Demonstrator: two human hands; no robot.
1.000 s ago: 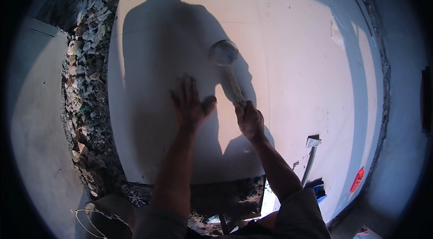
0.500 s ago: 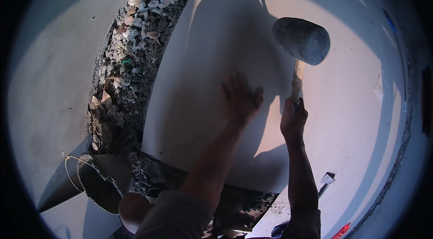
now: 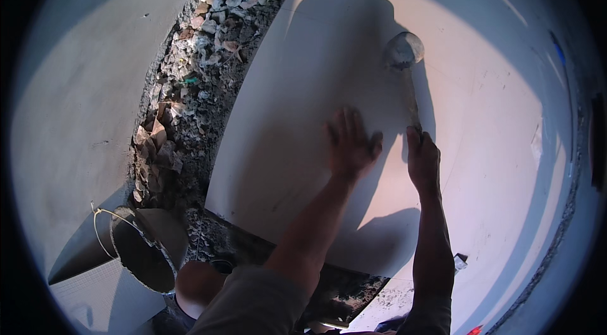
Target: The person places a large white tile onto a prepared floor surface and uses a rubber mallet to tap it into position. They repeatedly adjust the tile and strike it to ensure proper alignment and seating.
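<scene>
A large pale floor tile [image 3: 272, 126] lies in front of me, mostly under my shadow. My left hand [image 3: 353, 150] rests flat on it, fingers spread, holding nothing. To its right, my right hand [image 3: 423, 161] is closed round the wooden handle of a mallet [image 3: 406, 50]. The mallet's worn, dark grey head points away from me, low at the tile surface; whether it touches cannot be made out. The tile's left and near edges border rough, dark ground.
A strip of broken stones [image 3: 208, 56] runs along the left, beside a smooth grey surface [image 3: 82, 113]. A dirty bucket [image 3: 145, 253] with a wire handle lies tipped at lower left, near a grid-marked sheet [image 3: 104, 300]. A small metal-ended tool [image 3: 461, 262] lies beside my right forearm.
The mallet has swung down from a raised position to near the tile, its head now looking smaller. My left hand stays flat on the tile; the whole view has shifted slightly.
</scene>
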